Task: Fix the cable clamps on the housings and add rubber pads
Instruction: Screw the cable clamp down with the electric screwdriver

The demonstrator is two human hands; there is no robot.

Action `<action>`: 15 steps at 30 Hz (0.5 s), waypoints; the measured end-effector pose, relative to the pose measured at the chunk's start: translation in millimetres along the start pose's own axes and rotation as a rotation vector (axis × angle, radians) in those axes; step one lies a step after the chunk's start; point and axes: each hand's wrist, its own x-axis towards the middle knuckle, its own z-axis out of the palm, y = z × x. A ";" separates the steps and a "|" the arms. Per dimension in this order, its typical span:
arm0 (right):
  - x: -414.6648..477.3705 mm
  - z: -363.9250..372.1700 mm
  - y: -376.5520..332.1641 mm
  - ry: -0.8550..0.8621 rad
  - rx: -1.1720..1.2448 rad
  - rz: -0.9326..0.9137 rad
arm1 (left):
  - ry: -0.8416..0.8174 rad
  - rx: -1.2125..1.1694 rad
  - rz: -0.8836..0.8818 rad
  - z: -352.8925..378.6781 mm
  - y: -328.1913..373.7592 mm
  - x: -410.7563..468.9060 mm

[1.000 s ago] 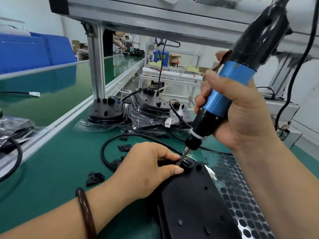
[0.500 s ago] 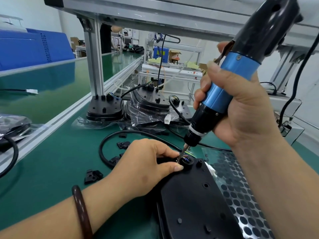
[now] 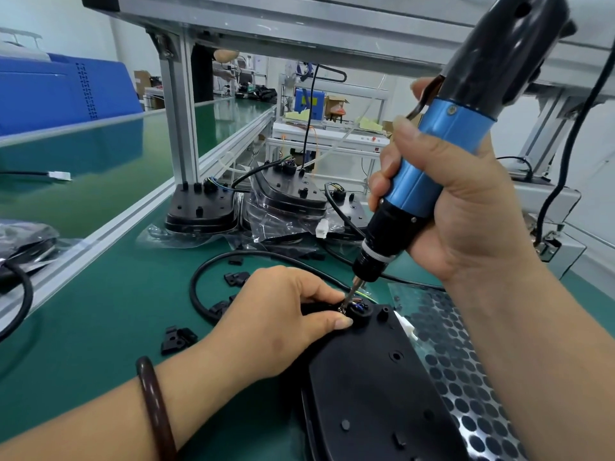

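Loose clamps [image 3: 178, 339] lie on the green worktop [image 3: 100, 311] left of the left hand [image 3: 279, 314], whose thumb and forefinger pinch the cable clamp [image 3: 314, 309] at the far end of the black housing [image 3: 376, 387] by the near edge. The right hand [image 3: 466, 211] is wrapped round the electric screwdriver [image 3: 446, 144], bit tilted onto that clamp; the rubber-pad sheet [image 3: 466, 377] lies along the housing's right side.

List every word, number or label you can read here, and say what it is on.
None can be read.
Yellow mark on the blue box at the back: too blurred to read.
Red print on the cardboard box: too blurred.
The electric screwdriver shows no label.
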 end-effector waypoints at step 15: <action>-1.4 6.3 -2.5 -0.056 -0.025 -0.004 | 0.002 0.031 0.021 -1.9 2.4 -0.8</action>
